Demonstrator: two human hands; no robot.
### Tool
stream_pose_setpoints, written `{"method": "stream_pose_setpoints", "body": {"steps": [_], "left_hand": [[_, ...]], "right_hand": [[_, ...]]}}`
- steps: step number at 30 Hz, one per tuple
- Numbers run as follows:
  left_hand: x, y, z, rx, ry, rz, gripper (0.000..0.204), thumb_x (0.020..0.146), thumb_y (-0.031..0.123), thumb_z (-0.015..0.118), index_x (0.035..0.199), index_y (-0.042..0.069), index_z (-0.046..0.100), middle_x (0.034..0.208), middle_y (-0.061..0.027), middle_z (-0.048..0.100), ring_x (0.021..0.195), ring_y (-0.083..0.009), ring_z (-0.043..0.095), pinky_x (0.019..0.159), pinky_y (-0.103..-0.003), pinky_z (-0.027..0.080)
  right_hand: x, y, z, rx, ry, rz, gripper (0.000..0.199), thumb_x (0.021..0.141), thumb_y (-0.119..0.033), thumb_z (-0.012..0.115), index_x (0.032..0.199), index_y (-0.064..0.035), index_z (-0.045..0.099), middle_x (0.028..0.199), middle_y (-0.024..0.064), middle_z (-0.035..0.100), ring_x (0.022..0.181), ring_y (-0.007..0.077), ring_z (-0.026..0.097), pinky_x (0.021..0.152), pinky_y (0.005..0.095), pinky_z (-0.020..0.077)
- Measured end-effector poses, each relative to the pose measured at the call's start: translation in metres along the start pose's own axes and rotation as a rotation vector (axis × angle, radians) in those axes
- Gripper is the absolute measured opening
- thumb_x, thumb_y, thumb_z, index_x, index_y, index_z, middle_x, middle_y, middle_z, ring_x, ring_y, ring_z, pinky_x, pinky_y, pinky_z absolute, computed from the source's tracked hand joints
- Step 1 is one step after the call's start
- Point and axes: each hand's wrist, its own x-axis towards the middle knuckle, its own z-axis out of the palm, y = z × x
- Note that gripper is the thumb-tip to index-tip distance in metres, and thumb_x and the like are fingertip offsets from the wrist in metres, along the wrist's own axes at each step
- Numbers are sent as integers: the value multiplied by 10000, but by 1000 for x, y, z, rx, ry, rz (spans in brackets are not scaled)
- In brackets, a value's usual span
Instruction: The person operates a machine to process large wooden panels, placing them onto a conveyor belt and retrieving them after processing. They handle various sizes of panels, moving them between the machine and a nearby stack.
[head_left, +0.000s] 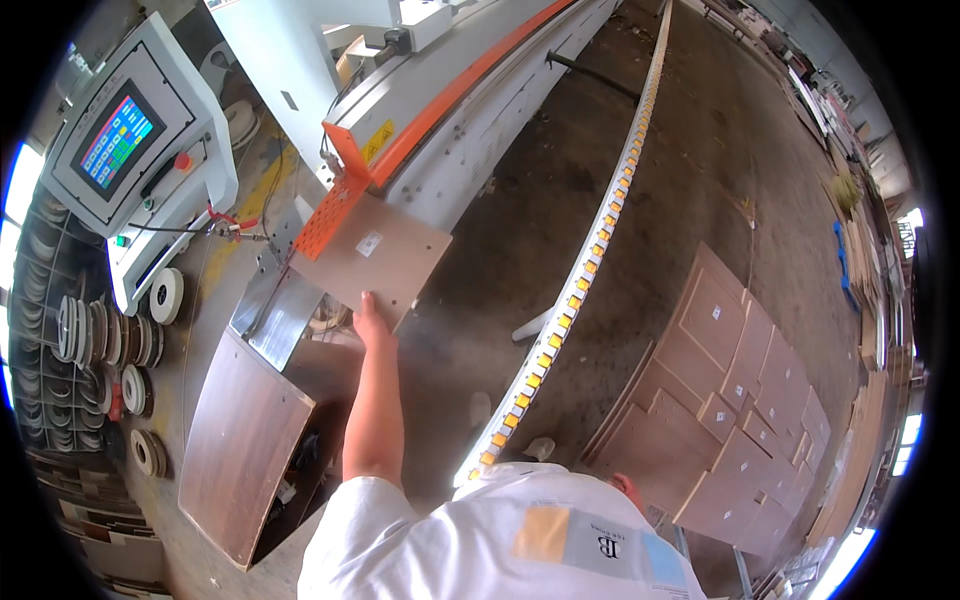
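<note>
My left hand (pixel 372 325) reaches forward and grips the near edge of a flat brown board (pixel 385 250). The thumb lies on the board's top face; the other fingers are hidden beneath. A small white label and a few small dark holes show on the board. Its far-left side lies against an orange perforated plate (pixel 333 217) at the end of a long machine (pixel 440 165). Low on the right, my right hand (pixel 628 488) shows only in small part past my white shirt, beside a stack of brown boards (pixel 690 430). Whether its fingers hold anything is unclear.
A control panel with a lit screen (pixel 122 140) stands at the left. Below it are rolls of edge banding (pixel 105 335) and a wooden cabinet (pixel 245 430) with an open side. A rail with yellow rollers (pixel 572 303) runs from near my body into the distance.
</note>
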Motion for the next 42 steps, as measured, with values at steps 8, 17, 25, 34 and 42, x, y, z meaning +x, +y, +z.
{"method": "stream_pose_setpoints", "body": {"steps": [8, 17, 25, 34, 42], "left_hand": [[63, -57, 66, 76, -145, -79, 421, 1012, 371, 620, 1241, 19, 653, 1225, -107, 661, 1055, -208, 639, 929, -415, 524], [13, -76, 99, 357, -372, -331, 343, 1020, 389, 595, 1102, 56, 599, 966, -62, 649, 833, -172, 647, 596, -307, 488], [-170, -192, 95, 1128, -1054, 311, 446, 939, 291, 649, 1236, -23, 537, 1145, -158, 605, 1040, -297, 612, 836, -400, 512], [-252, -185, 110, 1642, -919, 700, 848, 890, 335, 706, 1529, -36, 289, 1513, -270, 420, 1387, -425, 427, 1119, -477, 382], [-290, -192, 122, 1906, -655, 561, 855, 921, 315, 701, 1549, -42, 243, 1445, -295, 496, 1307, -453, 516, 1105, -480, 397]], "right_hand": [[-11, 24, 10, 74, 102, 29, 537, 966, -361, 691, 1390, -70, 533, 1014, 102, 724, 824, 184, 679, 732, 347, 553], [-54, 53, 25, 243, 254, 205, 481, 978, -356, 663, 1351, -68, 566, 1028, 106, 725, 832, 182, 679, 741, 343, 549], [-81, 131, 29, 309, 246, 409, 365, 979, -407, 598, 1113, -89, 716, 1023, 80, 737, 825, 207, 688, 769, 364, 559], [26, 178, -18, 576, 268, 336, 343, 963, -383, 645, 1084, -69, 712, 920, 39, 743, 776, 139, 692, 665, 321, 543], [210, 190, -164, 435, 363, 402, 340, 984, -385, 612, 853, -83, 700, 800, 18, 701, 720, 136, 626, 671, 316, 499]]}}
